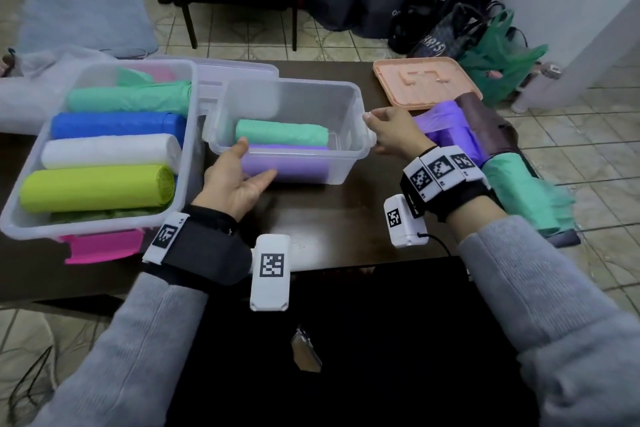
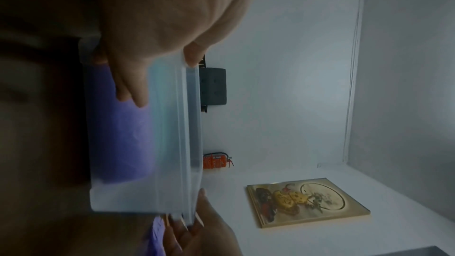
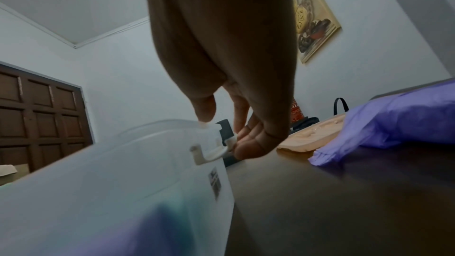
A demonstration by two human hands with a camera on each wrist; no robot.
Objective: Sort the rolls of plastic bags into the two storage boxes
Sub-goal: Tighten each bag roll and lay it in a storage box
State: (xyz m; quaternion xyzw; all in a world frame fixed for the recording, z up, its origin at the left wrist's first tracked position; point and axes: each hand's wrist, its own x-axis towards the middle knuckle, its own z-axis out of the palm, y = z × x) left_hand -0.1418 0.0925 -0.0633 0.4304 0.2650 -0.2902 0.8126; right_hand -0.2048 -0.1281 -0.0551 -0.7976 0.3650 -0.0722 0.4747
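Left hand (image 1: 232, 184) and right hand (image 1: 393, 134) grip the small clear box (image 1: 341, 107) by its ends; mint roll (image 1: 282, 132) and purple roll (image 1: 294, 166) lie inside.

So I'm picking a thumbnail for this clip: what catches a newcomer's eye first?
The large clear box at left, packed with bright rolls: lime green, white, blue. Then the smaller clear box at centre, held at both ends by the left hand and right hand.
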